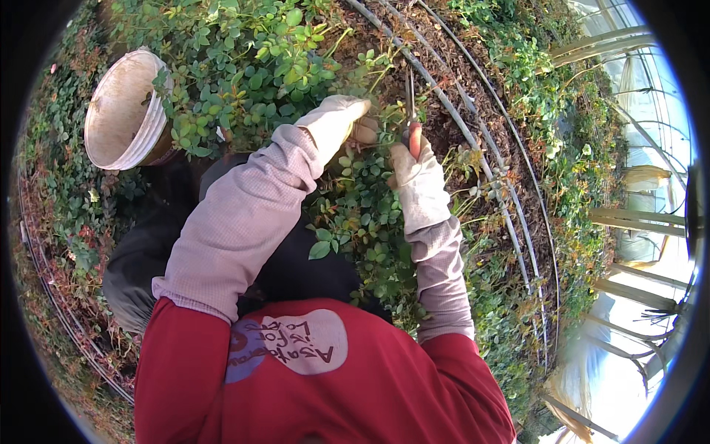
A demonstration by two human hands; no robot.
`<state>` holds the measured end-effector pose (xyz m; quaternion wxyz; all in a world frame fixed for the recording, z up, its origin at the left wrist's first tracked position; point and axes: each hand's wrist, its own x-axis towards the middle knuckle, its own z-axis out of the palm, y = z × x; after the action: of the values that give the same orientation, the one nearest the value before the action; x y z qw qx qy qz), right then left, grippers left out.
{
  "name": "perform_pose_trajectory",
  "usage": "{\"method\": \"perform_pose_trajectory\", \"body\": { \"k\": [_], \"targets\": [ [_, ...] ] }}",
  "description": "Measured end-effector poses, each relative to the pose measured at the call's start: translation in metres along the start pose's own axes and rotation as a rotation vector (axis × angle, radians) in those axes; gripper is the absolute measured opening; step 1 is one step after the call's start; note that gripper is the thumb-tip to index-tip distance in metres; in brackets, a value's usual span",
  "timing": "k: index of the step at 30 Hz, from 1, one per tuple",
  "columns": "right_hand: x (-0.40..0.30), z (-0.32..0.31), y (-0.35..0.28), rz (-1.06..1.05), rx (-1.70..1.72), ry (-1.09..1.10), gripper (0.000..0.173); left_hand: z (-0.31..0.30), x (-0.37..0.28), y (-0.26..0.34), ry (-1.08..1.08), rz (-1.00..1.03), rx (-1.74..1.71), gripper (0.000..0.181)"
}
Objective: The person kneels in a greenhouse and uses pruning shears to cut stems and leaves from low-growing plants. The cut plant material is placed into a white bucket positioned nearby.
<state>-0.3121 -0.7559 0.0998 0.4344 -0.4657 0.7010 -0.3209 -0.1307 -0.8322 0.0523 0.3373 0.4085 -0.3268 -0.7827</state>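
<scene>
Both my hands wear pale work gloves under long mauve sleeve covers. My right hand (419,172) grips the red handles of pruning shears (410,102), whose long metal blades point away from me over the brown mulch. To the left of the shears, my left hand (338,125) is bent over thin leafy stems of a rose bush (383,119); its fingertips are partly hidden, and whether they pinch a stem I cannot tell. More green rose foliage (366,233) stands below and between my forearms.
A white plastic bucket (130,111) is tilted among the bushes at the left. Grey irrigation pipes (466,130) curve along the mulch (444,55) to the right. Beyond them grow more rose plants (577,183), before greenhouse posts (638,216) and plastic sheeting.
</scene>
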Motion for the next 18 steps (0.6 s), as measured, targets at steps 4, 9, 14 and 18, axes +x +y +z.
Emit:
{"method": "perform_pose_trajectory", "body": {
  "k": [4,9,14,18],
  "targets": [
    [-0.001,0.065,-0.029,-0.197,-0.540,-0.006,0.050,-0.022,-0.012,-0.005,-0.145,-0.092,-0.221,0.038],
    [0.004,0.045,-0.032,-0.577,-0.288,-0.472,0.089,-0.022,-0.045,0.007,0.265,0.047,-0.292,0.027],
    [0.054,-0.026,-0.019,-0.243,-0.428,0.236,0.075,-0.006,-0.020,0.036,-0.173,0.125,-0.281,0.038],
    [0.102,-0.008,0.002,-0.041,-0.703,0.203,0.063,0.006,0.021,0.005,-0.161,0.084,-0.030,0.038]
  ]
}}
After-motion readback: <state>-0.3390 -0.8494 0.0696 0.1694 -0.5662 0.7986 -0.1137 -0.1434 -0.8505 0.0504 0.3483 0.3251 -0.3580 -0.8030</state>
